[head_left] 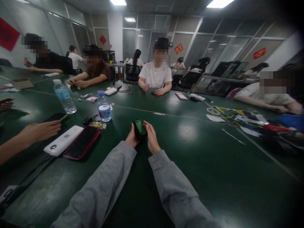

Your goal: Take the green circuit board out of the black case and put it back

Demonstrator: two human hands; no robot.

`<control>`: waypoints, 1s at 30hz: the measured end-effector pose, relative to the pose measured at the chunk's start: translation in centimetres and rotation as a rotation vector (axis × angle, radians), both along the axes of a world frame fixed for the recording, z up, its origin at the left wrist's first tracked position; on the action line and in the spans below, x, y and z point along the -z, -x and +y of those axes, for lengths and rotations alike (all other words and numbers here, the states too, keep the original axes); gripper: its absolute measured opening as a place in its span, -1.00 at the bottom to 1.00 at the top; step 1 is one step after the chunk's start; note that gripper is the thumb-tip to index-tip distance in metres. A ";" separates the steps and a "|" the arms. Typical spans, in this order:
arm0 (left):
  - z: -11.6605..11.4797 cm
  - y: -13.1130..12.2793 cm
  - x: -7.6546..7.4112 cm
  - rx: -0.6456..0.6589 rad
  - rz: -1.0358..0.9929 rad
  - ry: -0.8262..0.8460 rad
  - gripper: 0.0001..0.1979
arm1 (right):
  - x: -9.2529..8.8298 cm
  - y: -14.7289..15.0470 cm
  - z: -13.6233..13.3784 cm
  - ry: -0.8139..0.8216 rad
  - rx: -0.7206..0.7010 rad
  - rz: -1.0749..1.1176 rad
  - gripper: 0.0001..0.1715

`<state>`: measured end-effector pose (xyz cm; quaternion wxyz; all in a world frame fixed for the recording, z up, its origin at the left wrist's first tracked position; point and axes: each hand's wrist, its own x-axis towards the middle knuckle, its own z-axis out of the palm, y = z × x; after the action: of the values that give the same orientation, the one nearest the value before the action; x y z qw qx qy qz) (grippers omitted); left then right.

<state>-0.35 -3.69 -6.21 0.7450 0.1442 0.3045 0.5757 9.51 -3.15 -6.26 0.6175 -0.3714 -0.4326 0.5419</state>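
Observation:
Between my hands, just above or on the green table, is a small black box point(140, 128) with a lit-looking green face; its exact kind cannot be made out. My left hand point(132, 136) grips its left side, the thumb along the edge. On the other side my right hand point(152, 136) has its fingers bent against the box's right edge. Both grey sleeves rest low over the table. The box is tilted, its green face turned up towards me.
A red-edged phone point(82, 143), a white power bank point(63, 140) and two water bottles point(104, 109) stand or lie to the left. Another person's hand point(45, 133) reaches in near a dark phone point(55, 117). To the right are a wrench point(233, 136) and tangled cables point(247, 118). Several people sit around.

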 end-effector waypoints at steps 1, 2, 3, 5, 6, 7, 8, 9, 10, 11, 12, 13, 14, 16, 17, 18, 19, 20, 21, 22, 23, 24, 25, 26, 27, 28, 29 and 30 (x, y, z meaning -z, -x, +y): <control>-0.1 0.0 -0.1 -0.001 0.011 0.006 -0.33 | 0.0 0.0 0.0 -0.022 0.006 -0.038 -0.56; -0.1 -0.1 -0.2 -0.006 0.024 0.012 -0.34 | 0.0 0.1 -0.1 -0.046 0.016 -0.079 -0.55; -0.1 -0.1 -0.2 -0.014 0.036 0.014 -0.35 | 0.0 0.1 -0.1 -0.071 0.028 -0.125 -0.55; 0.0 -0.2 0.0 -0.034 0.064 0.005 -0.37 | 0.1 0.1 -0.2 -0.120 0.051 -0.202 -0.54; 0.0 -0.2 0.1 -0.046 0.078 -0.008 -0.38 | 0.1 0.1 -0.3 -0.126 0.051 -0.220 -0.53; 0.1 -0.3 0.2 -0.060 0.092 -0.021 -0.40 | 0.2 0.1 -0.3 -0.124 0.049 -0.227 -0.51; 0.1 -0.3 0.3 -0.079 0.111 -0.023 -0.41 | 0.2 0.2 -0.3 -0.114 0.046 -0.236 -0.48; 0.1 -0.4 0.4 -0.100 0.133 -0.026 -0.43 | 0.3 0.2 -0.3 -0.108 0.045 -0.240 -0.45; 0.2 -0.4 0.5 -0.120 0.155 -0.026 -0.44 | 0.3 0.2 -0.4 -0.104 0.048 -0.241 -0.42; 0.2 -0.5 0.5 -0.141 0.176 -0.025 -0.46 | 0.4 0.3 -0.4 -0.107 0.051 -0.240 -0.39; 0.2 -0.6 0.5 -0.156 0.191 -0.028 -0.47 | 0.4 0.3 -0.4 -0.110 0.054 -0.239 -0.36; 0.2 -0.7 0.6 -0.169 0.203 -0.035 -0.48 | 0.4 0.3 -0.4 -0.109 0.060 -0.235 -0.35; 0.2 -0.8 0.7 -0.179 0.211 -0.047 -0.49 | 0.3 0.2 -0.4 -0.104 0.066 -0.230 -0.34; 0.4 -0.9 0.9 -0.195 0.238 -0.074 -0.52 | 0.2 0.2 -0.4 -0.089 0.090 -0.223 -0.33; 0.4 -1.0 1.0 -0.212 0.263 -0.084 -0.53 | 0.2 0.2 -0.4 -0.082 0.108 -0.221 -0.32; 0.5 -1.0 1.2 -0.240 0.291 -0.088 -0.55 | 0.2 0.2 -0.4 -0.075 0.124 -0.222 -0.30; 0.6 -1.1 1.3 -0.278 0.321 -0.090 -0.57 | 0.2 0.2 -0.5 -0.065 0.135 -0.225 -0.29; 0.7 -1.1 1.4 -0.319 0.347 -0.091 -0.58 | 0.2 0.2 -0.5 -0.049 0.140 -0.228 -0.29; 0.8 -1.0 1.5 -0.357 0.369 -0.096 -0.60 | 0.4 0.3 -0.5 -0.026 0.144 -0.222 -0.31; 0.9 -1.0 1.6 -0.382 0.381 -0.104 -0.62 | 0.5 0.4 -0.5 0.000 0.150 -0.204 -0.35; 0.9 -1.0 1.6 -0.390 0.381 -0.114 -0.64 | 0.6 0.5 -0.5 0.027 0.156 -0.170 -0.39; 1.0 -0.9 1.6 -0.382 0.367 -0.122 -0.65 | 0.8 0.6 -0.4 0.054 0.159 -0.123 -0.44; 1.0 -0.9 1.6 -0.364 0.344 -0.127 -0.66 | 0.9 0.6 -0.4 0.084 0.157 -0.063 -0.50; 1.0 -0.9 1.6 -0.347 0.319 -0.132 -0.66 | 1.0 0.6 -0.3 0.121 0.147 0.006 -0.56; 1.0 -0.9 1.6 -0.334 0.301 -0.139 -0.66 | 1.0 0.6 -0.2 0.168 0.129 0.079 -0.62; 0.9 -0.9 1.6 -0.329 0.296 -0.149 -0.66 | 1.0 0.5 0.0 0.228 0.100 0.154 -0.66; 0.9 -0.9 1.5 -0.330 0.308 -0.162 -0.67 | 1.0 0.4 0.1 0.294 0.065 0.227 -0.69; 0.8 -1.0 1.5 -0.334 0.336 -0.179 -0.69 | 0.8 0.2 0.2 0.356 0.025 0.295 -0.70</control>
<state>0.62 -2.85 -7.68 0.5625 0.2511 0.3915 0.6835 9.34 -2.98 -7.11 0.6056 -0.3966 -0.2304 0.6503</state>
